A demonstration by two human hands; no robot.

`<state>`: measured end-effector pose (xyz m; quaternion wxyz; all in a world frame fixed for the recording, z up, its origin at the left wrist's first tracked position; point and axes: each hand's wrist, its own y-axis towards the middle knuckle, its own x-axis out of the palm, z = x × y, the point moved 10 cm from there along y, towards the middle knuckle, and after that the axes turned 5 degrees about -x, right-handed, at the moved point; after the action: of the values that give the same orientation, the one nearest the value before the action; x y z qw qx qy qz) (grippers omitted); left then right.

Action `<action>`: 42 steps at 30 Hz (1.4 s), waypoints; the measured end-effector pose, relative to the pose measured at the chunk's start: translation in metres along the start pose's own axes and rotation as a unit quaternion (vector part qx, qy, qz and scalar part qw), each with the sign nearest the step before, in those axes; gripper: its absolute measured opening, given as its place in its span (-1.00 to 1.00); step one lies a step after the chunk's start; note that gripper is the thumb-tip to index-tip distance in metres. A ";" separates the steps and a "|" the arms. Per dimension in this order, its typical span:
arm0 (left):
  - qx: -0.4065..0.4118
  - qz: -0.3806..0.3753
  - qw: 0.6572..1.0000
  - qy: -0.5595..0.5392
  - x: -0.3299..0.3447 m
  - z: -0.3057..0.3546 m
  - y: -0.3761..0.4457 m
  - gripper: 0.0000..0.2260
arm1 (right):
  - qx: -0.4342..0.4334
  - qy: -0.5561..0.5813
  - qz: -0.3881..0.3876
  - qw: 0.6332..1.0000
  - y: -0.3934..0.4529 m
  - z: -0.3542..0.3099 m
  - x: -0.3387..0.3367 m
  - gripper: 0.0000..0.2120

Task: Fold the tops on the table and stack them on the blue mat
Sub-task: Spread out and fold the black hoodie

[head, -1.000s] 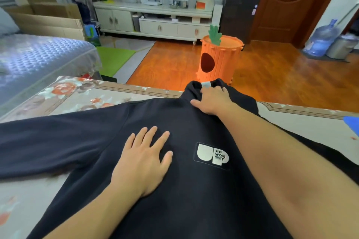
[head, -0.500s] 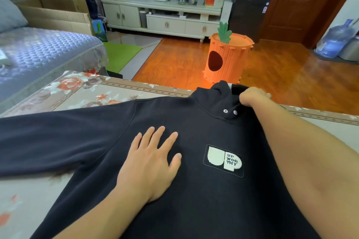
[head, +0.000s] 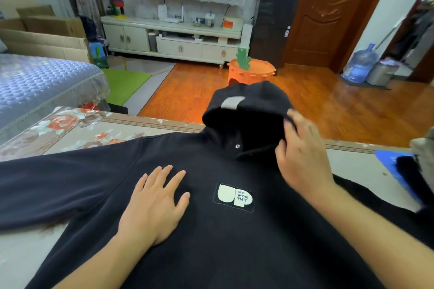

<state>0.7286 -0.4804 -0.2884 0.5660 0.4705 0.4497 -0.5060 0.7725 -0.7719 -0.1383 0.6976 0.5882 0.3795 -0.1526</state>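
The right hand (head: 303, 159) has its fingers curled round the rim of the hood (head: 249, 110) of a black hoodie (head: 211, 230), pinching the cloth and holding the hood up off the table, its pale inner label turned toward the camera; motion blur hides exactly how the fingertips lie. Just nearer than that grip sits the chest logo (head: 234, 197), and beyond it to the left the left hand (head: 155, 206) lies flat, fingers straight and spread, pressing the chest of the garment against the floral-cloth table (head: 77, 129). Further left of that the sleeve stretches out along the table. Well to the right of the grip, at the picture's edge, the blue mat (head: 387, 159) shows with some dark and grey cloth already on it. The step in hand looks like tucking the hood down onto the body before the sleeves are folded in; the next move likely calls for laying the hood flat over the chest while the pressing hand keeps the body from sliding. Half a second ago the hood lay low at the neckline with the right hand closed at its edge; now it stands raised and opened.
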 end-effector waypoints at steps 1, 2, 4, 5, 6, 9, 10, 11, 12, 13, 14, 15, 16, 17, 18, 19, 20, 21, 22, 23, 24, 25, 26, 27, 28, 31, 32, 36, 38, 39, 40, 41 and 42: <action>-0.003 0.005 1.000 -0.007 -0.002 0.000 0.000 -0.39 | 0.008 -0.007 -0.025 1.000 -0.026 0.006 0.004 -0.63; -0.006 0.012 1.000 -0.015 -0.005 0.000 0.000 -0.40 | 0.043 -0.012 -0.061 0.997 -0.050 0.017 0.013 -0.67; -0.015 0.026 0.999 -0.026 -0.009 -0.003 0.001 -0.42 | 0.142 -0.006 -0.139 0.980 -0.091 0.037 0.038 -0.74; -0.019 0.026 0.999 -0.029 -0.009 -0.004 0.001 -0.43 | 0.179 -0.001 -0.167 0.969 -0.105 0.042 0.049 -0.76; -0.022 0.025 0.999 -0.027 -0.008 -0.003 0.001 -0.44 | 0.196 -0.001 -0.183 0.963 -0.113 0.043 0.055 -0.77; -0.046 0.026 0.999 0.000 -0.014 0.002 0.009 -0.43 | 0.182 -0.016 -0.188 0.965 -0.115 0.041 0.060 -0.77; -0.058 0.021 0.998 -0.001 -0.017 0.006 0.019 -0.42 | 0.179 -0.013 -0.187 0.966 -0.114 0.040 0.059 -0.77; -0.069 0.018 0.997 -0.018 -0.021 0.011 0.033 -0.42 | 0.179 -0.010 -0.183 0.967 -0.114 0.041 0.059 -0.77; -0.075 0.019 0.996 -0.047 -0.025 0.018 0.049 -0.42 | 0.182 -0.007 -0.177 0.967 -0.113 0.042 0.058 -0.77; -0.076 0.021 0.994 -0.075 -0.028 0.026 0.067 -0.42 | 0.187 -0.005 -0.171 0.967 -0.114 0.043 0.057 -0.78; -0.071 0.024 0.993 -0.093 -0.031 0.035 0.085 -0.41 | 0.189 -0.003 -0.164 0.968 -0.114 0.044 0.057 -0.78; -0.065 0.022 0.992 -0.104 -0.030 0.044 0.104 -0.39 | 0.189 -0.001 -0.160 0.969 -0.113 0.045 0.057 -0.79; -0.061 0.016 0.991 -0.114 -0.028 0.053 0.122 -0.37 | 0.189 0.002 -0.156 0.969 -0.113 0.044 0.058 -0.80; -0.058 0.009 0.990 -0.125 -0.025 0.060 0.138 -0.35 | 0.190 0.006 -0.151 0.970 -0.113 0.045 0.058 -0.81; -0.058 0.002 0.989 -0.136 -0.022 0.066 0.153 -0.32 | 0.191 0.006 -0.143 0.971 -0.113 0.045 0.058 -0.82; -0.060 -0.001 0.986 -0.154 -0.019 0.070 0.166 -0.31 | 0.192 0.004 -0.134 0.972 -0.113 0.045 0.057 -0.85; -0.068 -0.002 0.982 -0.178 -0.016 0.073 0.178 -0.32 | 0.190 -0.001 -0.126 0.974 -0.113 0.045 0.056 -0.86; -0.076 0.000 0.976 -0.204 -0.015 0.074 0.188 -0.36 | 0.186 -0.005 -0.122 0.975 -0.113 0.044 0.056 -0.88; -0.083 0.005 0.970 -0.226 -0.014 0.074 0.196 -0.43 | 0.182 -0.008 -0.118 0.976 -0.113 0.043 0.055 -0.89; -0.094 0.013 0.964 -0.249 -0.014 0.073 0.204 -0.53 | 0.177 -0.010 -0.116 0.977 -0.112 0.041 0.055 -0.91; -0.109 0.021 0.955 -0.276 -0.015 0.072 0.207 -0.63 | 0.174 -0.012 -0.114 0.978 -0.112 0.040 0.055 -0.92; -0.122 0.027 0.945 -0.303 -0.016 0.070 0.210 -0.71 | 0.172 -0.014 -0.113 0.979 -0.112 0.039 0.054 -0.94; -0.137 0.033 0.936 -0.322 -0.019 0.069 0.210 -0.77 | 0.169 -0.016 -0.112 0.979 -0.112 0.038 0.053 -0.95; -0.153 0.040 0.930 -0.331 -0.022 0.068 0.209 -0.80 | 0.170 -0.016 -0.113 0.979 -0.112 0.037 0.053 -0.96; -0.167 0.050 0.925 -0.338 -0.029 0.067 0.207 -0.83 | 0.172 -0.016 -0.115 0.978 -0.112 0.037 0.053 -0.97; -0.137 0.133 0.921 -0.339 -0.084 0.079 0.189 -0.84 | 0.175 -0.010 -0.121 0.977 -0.112 0.036 0.053 -0.96; -0.093 0.182 0.930 -0.306 -0.114 0.091 0.179 -0.83 | 0.179 -0.004 -0.122 0.976 -0.112 0.037 0.052 -0.94; 0.132 0.375 0.916 -0.056 -0.201 0.141 0.109 -0.70 | 0.208 0.036 -0.105 0.972 -0.111 0.042 0.046 -0.85; 0.138 0.369 0.919 0.008 -0.192 0.124 0.085 -0.50 | 0.233 0.068 -0.081 0.967 -0.111 0.044 0.039 -0.88; 0.126 0.347 0.929 0.035 -0.179 0.108 0.078 -0.39 | 0.241 0.076 -0.069 0.965 -0.111 0.045 0.035 -0.85; 0.118 0.308 0.942 0.062 -0.159 0.093 0.073 -0.28 | 0.248 0.087 -0.061 0.963 -0.111 0.045 0.031 -0.82; 0.112 0.262 0.955 0.084 -0.135 0.079 0.070 -0.21 | 0.258 0.100 -0.056 0.959 -0.111 0.047 0.028 -0.81; 0.100 0.204 0.970 0.082 -0.108 0.065 0.068 -0.15 | 0.272 0.115 -0.054 0.954 -0.112 0.050 0.027 -0.83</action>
<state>0.7895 -0.5249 -0.1669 0.5685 0.6463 0.3360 -0.3823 0.7338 -0.8420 -0.2351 0.4536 0.7482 0.4318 -0.2189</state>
